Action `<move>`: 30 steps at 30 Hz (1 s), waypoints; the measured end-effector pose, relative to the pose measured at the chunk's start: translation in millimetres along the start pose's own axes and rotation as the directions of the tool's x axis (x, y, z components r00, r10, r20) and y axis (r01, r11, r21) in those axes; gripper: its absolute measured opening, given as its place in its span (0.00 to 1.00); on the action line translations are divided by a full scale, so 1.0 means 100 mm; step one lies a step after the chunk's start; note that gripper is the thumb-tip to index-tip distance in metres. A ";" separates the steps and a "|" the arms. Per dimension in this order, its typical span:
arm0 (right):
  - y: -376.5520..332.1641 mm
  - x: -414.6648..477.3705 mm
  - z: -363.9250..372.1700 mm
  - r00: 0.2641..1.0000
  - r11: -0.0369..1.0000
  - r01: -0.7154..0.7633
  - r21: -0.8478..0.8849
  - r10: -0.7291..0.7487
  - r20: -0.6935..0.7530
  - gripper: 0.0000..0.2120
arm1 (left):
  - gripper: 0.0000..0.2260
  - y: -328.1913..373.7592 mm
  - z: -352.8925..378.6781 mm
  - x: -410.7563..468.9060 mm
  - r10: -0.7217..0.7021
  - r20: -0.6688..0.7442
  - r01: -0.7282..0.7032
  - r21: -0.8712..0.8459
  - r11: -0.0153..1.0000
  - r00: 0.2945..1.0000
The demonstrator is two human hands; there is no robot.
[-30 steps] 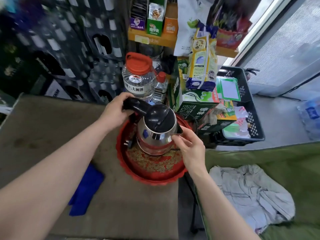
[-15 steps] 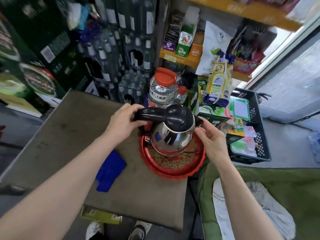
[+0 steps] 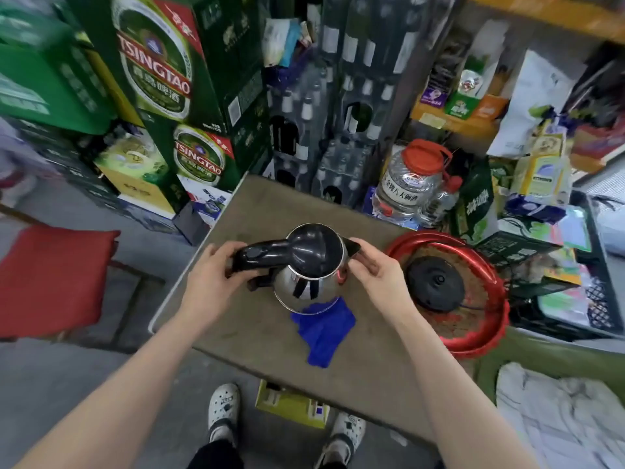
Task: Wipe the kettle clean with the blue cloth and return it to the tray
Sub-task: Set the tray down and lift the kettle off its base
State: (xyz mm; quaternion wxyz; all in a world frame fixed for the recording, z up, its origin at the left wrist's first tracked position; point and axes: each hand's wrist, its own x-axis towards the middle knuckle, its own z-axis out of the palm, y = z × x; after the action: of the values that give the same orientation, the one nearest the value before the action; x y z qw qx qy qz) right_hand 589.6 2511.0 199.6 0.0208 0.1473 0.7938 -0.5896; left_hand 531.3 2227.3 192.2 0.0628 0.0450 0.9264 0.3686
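A small shop room, full of green beer boxes and bottles, with a brown table in the middle. On the table: the blue cloth, lying flat at about 6 o'clock from the kettle. Kettle held up over the table, just above the cloth's top edge. Left hand wrapped tight around the black handle at 9 o'clock. Right hand pinching near the spout at 3 o'clock, fingers half curled. Red tray at 3 o'clock, hanging partly over the table edge, with the black base sitting on it.

Could go wrong: might slip from the small pinch if let go too soon. Might land on the cloth and trap it. Might knock the tray off the edge when put back, since part of it has nothing under it.
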 end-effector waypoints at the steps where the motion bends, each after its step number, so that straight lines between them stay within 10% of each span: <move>1: 0.01 0.02 0.22 1.000 1.000 -0.017 0.001 0.017 -0.002 0.22 | 0.20 -0.18 -0.10 0.02 -0.011 0.005 0.011 0.015 1.000 1.000; 16: 0.51 -0.03 1.10 0.961 0.975 -0.222 0.020 0.222 -0.163 0.25 | 0.19 -1.05 -0.34 0.05 -0.016 0.063 0.016 0.007 1.000 0.998; 24: 1.40 -0.09 0.96 0.764 0.685 -0.644 -0.342 0.605 -0.227 0.42 | 0.24 -1.11 -0.18 -0.20 -0.037 -0.018 0.035 -0.118 0.992 0.999; 30: 1.12 -0.43 0.92 0.856 0.825 -0.506 -0.252 0.445 -0.264 0.22 | 0.21 -1.14 0.03 -0.72 -0.209 0.032 0.212 -0.103 0.972 0.977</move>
State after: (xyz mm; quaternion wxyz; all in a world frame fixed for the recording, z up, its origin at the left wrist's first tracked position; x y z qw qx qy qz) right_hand 646.6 2444.6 76.9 0.1135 0.3926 0.8129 -0.4150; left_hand 598.9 2137.6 117.8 0.1136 -0.0529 0.9043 0.4080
